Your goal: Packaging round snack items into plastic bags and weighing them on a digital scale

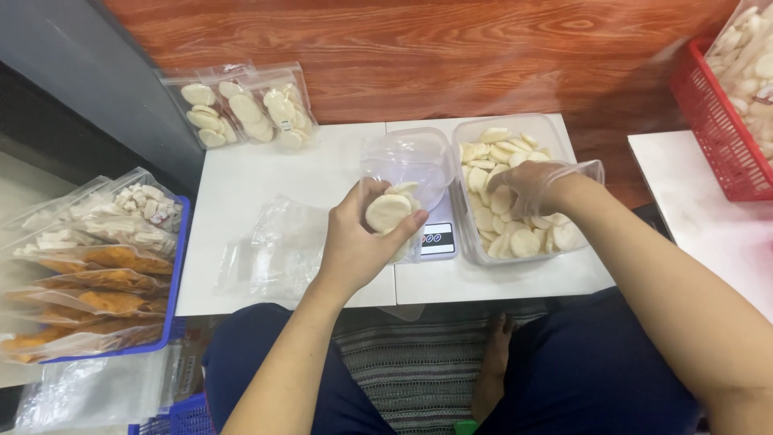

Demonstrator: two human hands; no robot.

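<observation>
A reddish wood-grain floor [483, 56] fills the top of the view, with a striped rug [419, 362] lower down between the person's knees. On the floor stand two low white desks: the main desk [282, 173] in the middle and a second white desk [708, 217] at the right edge, which carries one red basket [713, 121] of pale pieces. Left of the main desk sits one blue tray [173, 274] stacked with filled clear bags, some orange inside, some white.

On the main desk, one clear rectangular tub [555, 133] holds many pale round crackers. Just left of it one round clear bowl [411, 157] sits on one small scale [439, 238]. Three sealed bags of crackers [245, 109] lie at the desk's far left corner, and a loose heap of empty clear bags [278, 250] lies near the front.

The left hand [354, 246] holds a clear bag [394, 213] of crackers over the desk's front edge, just before the scale; its fingers are clamped around it. The bag stands roughly upright, long axis vertical, mouth pointing up and away toward the bowl. The right hand [531, 185], in a thin clear glove, reaches into the tub, fingers curled down onto the crackers; whether they grip any cannot be told.
</observation>
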